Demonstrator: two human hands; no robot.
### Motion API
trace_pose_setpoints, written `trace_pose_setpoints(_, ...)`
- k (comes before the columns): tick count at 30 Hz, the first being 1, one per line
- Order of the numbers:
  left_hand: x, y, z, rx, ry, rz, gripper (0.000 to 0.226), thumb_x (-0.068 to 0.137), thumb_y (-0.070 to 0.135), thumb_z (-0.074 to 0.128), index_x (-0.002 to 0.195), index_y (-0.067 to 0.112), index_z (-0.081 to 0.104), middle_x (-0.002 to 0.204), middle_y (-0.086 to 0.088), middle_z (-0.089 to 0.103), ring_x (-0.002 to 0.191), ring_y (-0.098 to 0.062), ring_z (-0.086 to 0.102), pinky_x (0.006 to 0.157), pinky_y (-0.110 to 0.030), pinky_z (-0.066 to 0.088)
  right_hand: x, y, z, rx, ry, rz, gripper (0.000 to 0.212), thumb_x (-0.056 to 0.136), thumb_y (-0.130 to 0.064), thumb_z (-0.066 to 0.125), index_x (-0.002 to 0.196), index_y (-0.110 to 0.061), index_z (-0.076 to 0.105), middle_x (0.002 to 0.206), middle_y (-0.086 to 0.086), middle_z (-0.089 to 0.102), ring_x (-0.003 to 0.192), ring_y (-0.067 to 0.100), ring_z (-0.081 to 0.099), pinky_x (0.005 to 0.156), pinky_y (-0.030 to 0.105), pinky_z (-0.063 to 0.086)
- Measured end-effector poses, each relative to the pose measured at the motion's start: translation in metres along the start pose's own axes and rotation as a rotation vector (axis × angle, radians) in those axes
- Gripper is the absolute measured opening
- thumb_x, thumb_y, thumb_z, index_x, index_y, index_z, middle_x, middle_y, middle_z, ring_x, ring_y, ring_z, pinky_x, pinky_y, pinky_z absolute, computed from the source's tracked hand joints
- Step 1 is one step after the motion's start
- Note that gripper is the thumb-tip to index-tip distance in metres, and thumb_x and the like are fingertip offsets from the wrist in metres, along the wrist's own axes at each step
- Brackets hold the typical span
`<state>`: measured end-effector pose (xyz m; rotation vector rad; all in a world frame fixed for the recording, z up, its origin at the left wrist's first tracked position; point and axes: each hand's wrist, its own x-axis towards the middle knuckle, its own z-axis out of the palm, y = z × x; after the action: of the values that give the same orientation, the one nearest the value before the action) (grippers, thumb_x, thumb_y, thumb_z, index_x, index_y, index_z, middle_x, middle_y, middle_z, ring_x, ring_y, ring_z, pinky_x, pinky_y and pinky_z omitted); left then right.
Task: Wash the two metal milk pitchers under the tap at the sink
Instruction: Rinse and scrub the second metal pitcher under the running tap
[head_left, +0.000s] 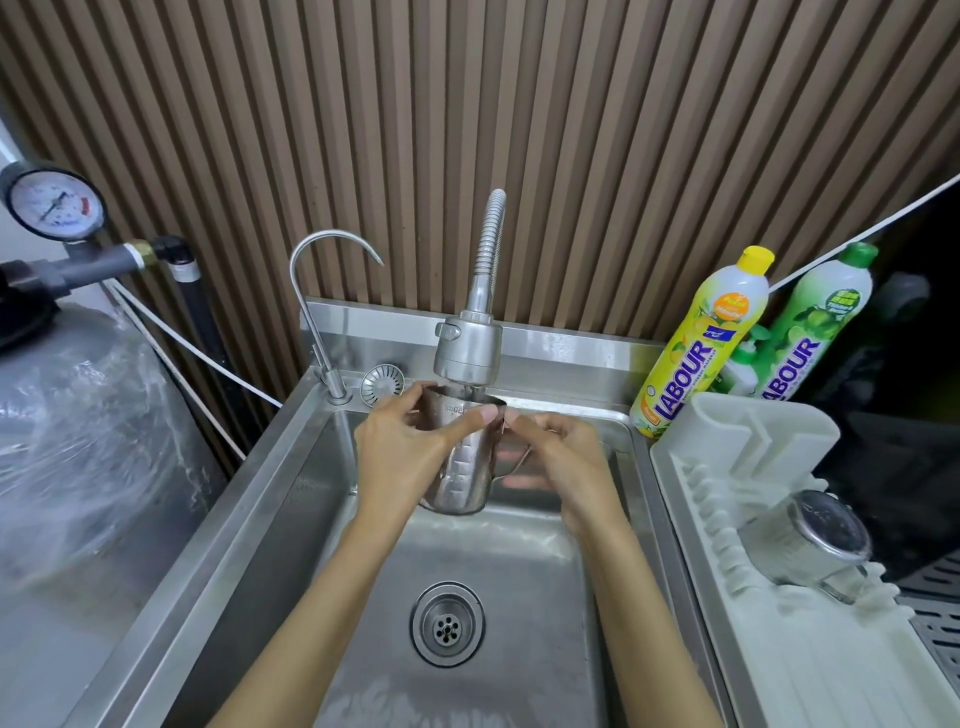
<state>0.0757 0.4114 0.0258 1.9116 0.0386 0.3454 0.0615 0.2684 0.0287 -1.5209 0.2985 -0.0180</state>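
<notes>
Under the flexible steel tap (468, 353), the left hand (402, 457) grasps an upright shiny metal milk pitcher (460, 467); the right hand (563, 462), at its three o'clock, grips the handle.

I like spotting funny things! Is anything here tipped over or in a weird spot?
Only small things: a second pitcher lies tipped on its side in the white drying rack, and a loose strainer sits on the sink ledge, not in the drain.

Two bare forearms, sleeveless, short-nailed fingers (488, 414)
</notes>
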Motion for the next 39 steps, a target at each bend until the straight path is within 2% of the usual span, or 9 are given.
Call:
trace_pose_setpoints(3, 0.002, -0.004, 0.003, -0.132, -0.116, -0.142, 0.024, 0.054, 0.050, 0.085, 0.058, 0.032, 0.068, 0.054, 0.021, 0.065, 0.057, 0.012, 0.057, 0.062, -0.001, 0.040, -0.003, -0.013, -0.006, -0.220, 0.099, -0.055, 0.027, 0.080, -0.026, 0.072, 0.065, -0.009, 0.057, 0.076, 0.013, 0.072, 0.066, 0.023, 0.072, 0.055, 0.044, 0.059)
trace_pose_setpoints(8, 0.009, -0.018, 0.003, -0.550, -0.471, -0.274, 0.031, 0.065, 0.019, 0.081, 0.095, 0.017, 0.074, 0.100, 0.001, 0.074, 0.099, -0.014, 0.066, 0.093, -0.025, 0.048, -0.007, -0.024, -0.007, -0.494, 0.217, -0.218, 0.031, 0.079, -0.031, 0.072, 0.056, -0.019, 0.054, 0.062, 0.005, 0.067, 0.066, 0.023, 0.066, 0.069, 0.038, 0.055)
trace_pose_setpoints(13, 0.018, -0.059, 0.002, -1.036, -0.552, -0.623, 0.066, 0.044, 0.032, 0.092, 0.100, 0.005, 0.069, 0.092, -0.006, 0.071, 0.079, -0.016, 0.069, 0.078, -0.032, 0.059, -0.008, -0.015, 0.007, -0.761, 0.195, -0.394, 0.015, 0.084, -0.028, 0.066, 0.085, -0.013, 0.064, 0.080, 0.006, 0.068, 0.076, 0.023, 0.059, 0.062, 0.029, 0.034)
trace_pose_setpoints(17, 0.019, -0.083, 0.008, -0.800, -0.475, -0.865, 0.043, 0.093, 0.044, 0.046, 0.106, 0.006, 0.060, 0.104, -0.015, 0.065, 0.094, -0.028, 0.063, 0.079, -0.035, 0.056, 0.002, 0.005, 0.023, -0.908, 0.053, -0.501, 0.019, 0.089, -0.019, 0.060, 0.105, -0.010, 0.061, 0.095, 0.014, 0.069, 0.088, 0.032, 0.063, 0.068, 0.031, 0.041)
trace_pose_setpoints(21, 0.022, -0.091, 0.013, -0.588, -0.500, -0.896, 0.045, 0.096, 0.050, 0.034, 0.096, 0.015, 0.062, 0.074, -0.006, 0.073, 0.067, -0.021, 0.068, 0.082, -0.037, 0.050, 0.006, 0.030, 0.037, -1.038, -0.091, -0.566, 0.014, 0.086, -0.007, 0.055, 0.101, -0.005, 0.057, 0.104, 0.017, 0.063, 0.096, 0.036, 0.058, 0.070, 0.035, 0.042)
trace_pose_setpoints(26, 0.029, -0.098, 0.006, -0.419, -0.754, -0.879, 0.051, 0.086, 0.069, 0.032, 0.103, 0.029, 0.059, 0.097, -0.005, 0.073, 0.095, -0.030, 0.064, 0.082, -0.043, 0.049, 0.010, 0.049, 0.029, -1.086, -0.293, -0.619, 0.034, 0.087, 0.001, 0.050, 0.119, -0.007, 0.055, 0.132, 0.013, 0.053, 0.123, 0.031, 0.050, 0.095, 0.040, 0.049)
trace_pose_setpoints(29, 0.025, -0.084, 0.013, -0.366, -0.785, -0.798, 0.034, 0.092, 0.052, 0.040, 0.101, 0.023, 0.057, 0.093, -0.003, 0.068, 0.093, -0.029, 0.065, 0.079, -0.044, 0.052, 0.010, 0.056, 0.021, -1.069, -0.391, -0.723, 0.036, 0.087, 0.002, 0.051, 0.122, -0.002, 0.056, 0.137, 0.015, 0.052, 0.138, 0.025, 0.035, 0.116, 0.032, 0.026)
trace_pose_setpoints(35, 0.008, -0.084, 0.029, -0.363, -0.697, -0.624, 0.028, 0.091, 0.029, 0.053, 0.112, 0.012, 0.060, 0.106, -0.011, 0.068, 0.093, -0.021, 0.063, 0.088, -0.035, 0.050, 0.005, 0.058, 0.007, -0.992, -0.179, -0.586, 0.022, 0.077, -0.011, 0.062, 0.099, -0.014, 0.062, 0.144, 0.012, 0.039, 0.139, 0.031, 0.027, 0.113, 0.051, 0.027)
trace_pose_setpoints(39, -0.011, -0.067, 0.051, -0.369, -0.590, -0.489, 0.069, 0.059, 0.023, 0.085, 0.121, 0.014, 0.055, 0.108, -0.009, 0.069, 0.093, -0.019, 0.065, 0.082, -0.031, 0.050, -0.020, 0.048, -0.014, -0.504, -0.157, -0.214, 0.068, 0.078, -0.007, 0.064, 0.138, -0.022, 0.035, 0.144, 0.002, 0.039, 0.131, 0.020, 0.041, 0.101, 0.020, 0.033)
